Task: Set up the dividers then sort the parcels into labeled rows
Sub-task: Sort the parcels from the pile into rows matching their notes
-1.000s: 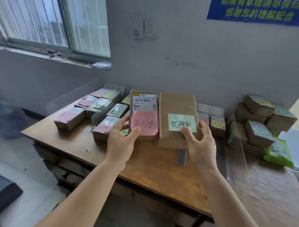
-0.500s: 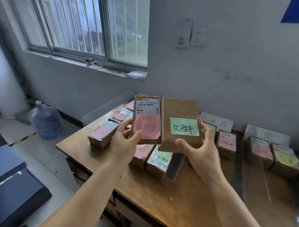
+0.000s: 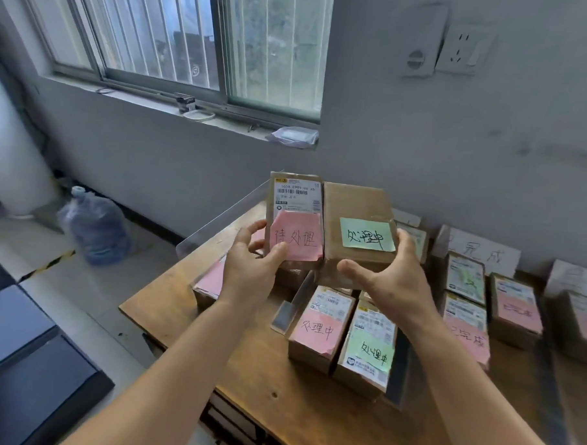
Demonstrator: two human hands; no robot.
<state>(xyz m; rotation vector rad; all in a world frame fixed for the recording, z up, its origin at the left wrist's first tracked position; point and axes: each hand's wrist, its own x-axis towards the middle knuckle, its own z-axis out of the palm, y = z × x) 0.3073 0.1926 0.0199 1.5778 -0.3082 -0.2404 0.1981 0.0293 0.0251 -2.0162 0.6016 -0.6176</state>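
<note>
Brown cardboard parcels: pink-noted point(image 3: 295, 219) gripped in left hand point(image 3: 249, 271), green-noted point(image 3: 357, 230) in right hand point(image 3: 392, 280) | raised above wooden desk point(image 3: 277, 406), labels upward, likely for reading | rows below await them

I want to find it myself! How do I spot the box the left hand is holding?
Look over the wooden table under the window, where two hands hold two brown boxes up side by side. The left hand grips the pink-note box. Only this one has a printed white barcode label above its pink note; the green-note box beside it is plain brown.
</note>
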